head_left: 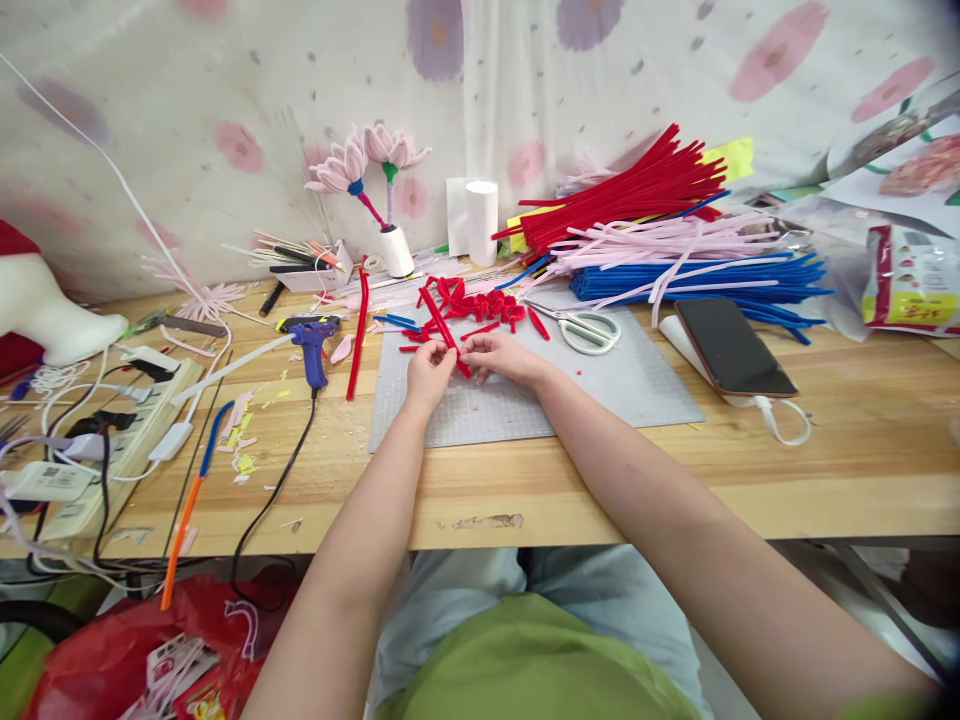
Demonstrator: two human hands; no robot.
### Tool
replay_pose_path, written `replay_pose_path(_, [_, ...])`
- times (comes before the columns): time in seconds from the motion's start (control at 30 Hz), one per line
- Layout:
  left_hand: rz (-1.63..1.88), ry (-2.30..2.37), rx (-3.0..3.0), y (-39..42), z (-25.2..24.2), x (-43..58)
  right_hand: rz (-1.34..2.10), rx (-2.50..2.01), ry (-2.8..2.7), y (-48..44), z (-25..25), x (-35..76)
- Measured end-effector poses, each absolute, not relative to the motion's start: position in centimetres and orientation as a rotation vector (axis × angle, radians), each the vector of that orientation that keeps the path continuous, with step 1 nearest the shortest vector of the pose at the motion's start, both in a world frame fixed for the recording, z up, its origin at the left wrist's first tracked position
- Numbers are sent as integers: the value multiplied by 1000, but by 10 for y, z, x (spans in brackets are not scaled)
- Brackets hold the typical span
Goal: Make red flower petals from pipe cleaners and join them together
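Over a grey cutting mat [600,385] on the wooden table, my left hand [429,372] and my right hand [501,358] meet. Both pinch one red pipe cleaner [442,322], which slants up and to the left from my fingers. Fingers of both hands are curled closed round its lower end. Just beyond my hands lies a heap of bent red pipe cleaner pieces [480,300]. White-handled scissors [585,328] lie on the mat to the right of that heap.
Bundles of red [630,190], pink [660,240] and blue pipe cleaners [705,280] lie at the back right. A black phone [733,347] rests right of the mat. A blue glue gun [311,340], a power strip [120,430] and cables are on the left. Pink pipe-cleaner flowers [367,160] stand at the back.
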State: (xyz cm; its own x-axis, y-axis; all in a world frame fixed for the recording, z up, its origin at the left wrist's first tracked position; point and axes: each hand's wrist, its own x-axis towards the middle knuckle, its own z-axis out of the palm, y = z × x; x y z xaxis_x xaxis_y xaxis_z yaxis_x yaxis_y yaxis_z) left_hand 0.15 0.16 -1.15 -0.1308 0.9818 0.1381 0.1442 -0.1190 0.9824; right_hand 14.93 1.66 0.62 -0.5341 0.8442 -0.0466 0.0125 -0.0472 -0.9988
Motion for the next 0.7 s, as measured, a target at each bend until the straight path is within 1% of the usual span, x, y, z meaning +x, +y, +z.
replay_pose_path(0.2, [1273, 1297, 1397, 0, -14, 2, 1646, -959, -1585, 16, 5, 146])
replay_pose_path(0.33, [1324, 1321, 1621, -2, -9, -2, 1597, -1008, -1493, 16, 5, 144])
replay_pose_path(0.4, [1387, 1433, 1730, -3, -4, -6, 1546, -1047, -1415, 18, 3, 144])
replay_pose_path(0.47, [1443, 1678, 1733, -3, 1, -12, 1487, -1075, -1310, 22, 1, 145])
replay_pose_path(0.57, [1247, 1958, 1773, -3, 3, -19, 1408, -1093, -1200, 27, -2, 147])
replay_pose_path(0.63, [1060, 2021, 1831, -3, 1, -21, 1360, -1110, -1211, 29, -4, 147])
replay_pose_path(0.7, [962, 2056, 1844, -2, 0, -23, 1326, -1128, -1275, 29, -5, 145])
